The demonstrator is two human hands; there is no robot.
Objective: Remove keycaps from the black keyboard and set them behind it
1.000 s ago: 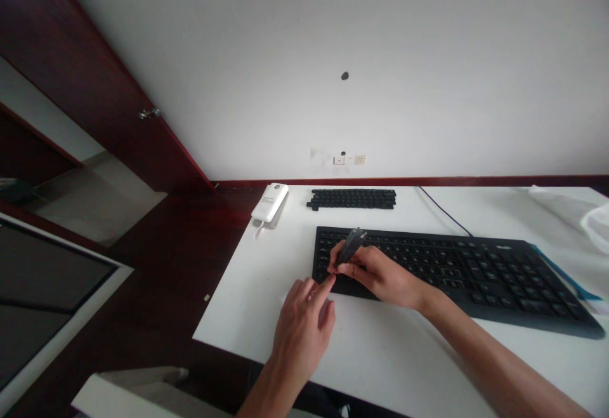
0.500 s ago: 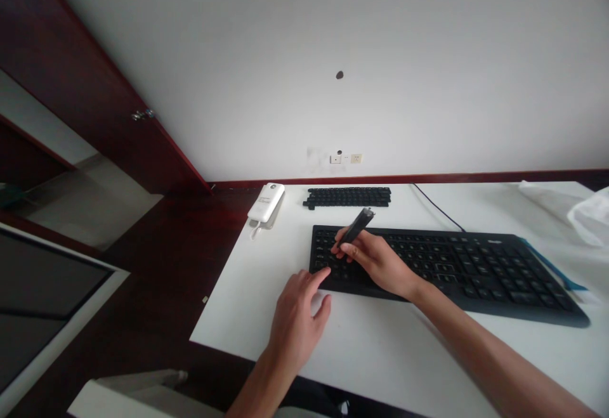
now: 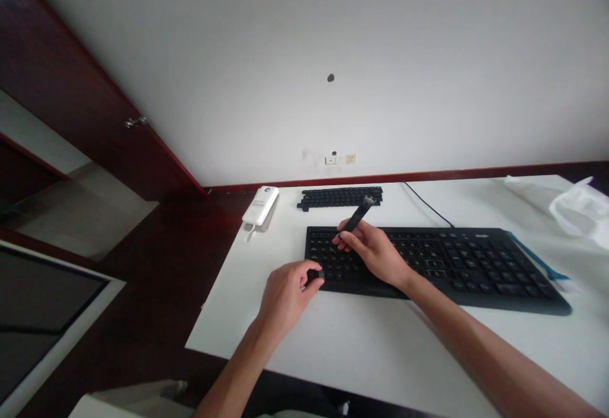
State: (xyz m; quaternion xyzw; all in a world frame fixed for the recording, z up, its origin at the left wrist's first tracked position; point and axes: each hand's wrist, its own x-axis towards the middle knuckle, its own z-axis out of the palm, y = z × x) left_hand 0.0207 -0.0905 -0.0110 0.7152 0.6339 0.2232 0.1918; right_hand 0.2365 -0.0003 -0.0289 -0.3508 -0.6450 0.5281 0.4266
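**Two hands at the near-left corner of the keyboard**

The right hand (image 3: 375, 254) is curled around a slim dark tool (image 3: 356, 218), held pen-fashion between thumb and fingers, its upper end tilting away toward the wall and its lower end down at the left-hand keys of the black keyboard (image 3: 457, 266). The left hand (image 3: 285, 294) rests on the white desk (image 3: 371, 348) just beside the keyboard's near-left corner, thumb and forefinger pinched on a small dark piece (image 3: 320, 274) that looks like a keycap, right at the edge of the key rows.

Behind the keyboard, a block of loose black keys (image 3: 340, 197) lies near the wall. To its left a white power bank (image 3: 260, 205) sits at the desk's edge. Crumpled clear plastic (image 3: 578, 209) lies at the far right of the desk.
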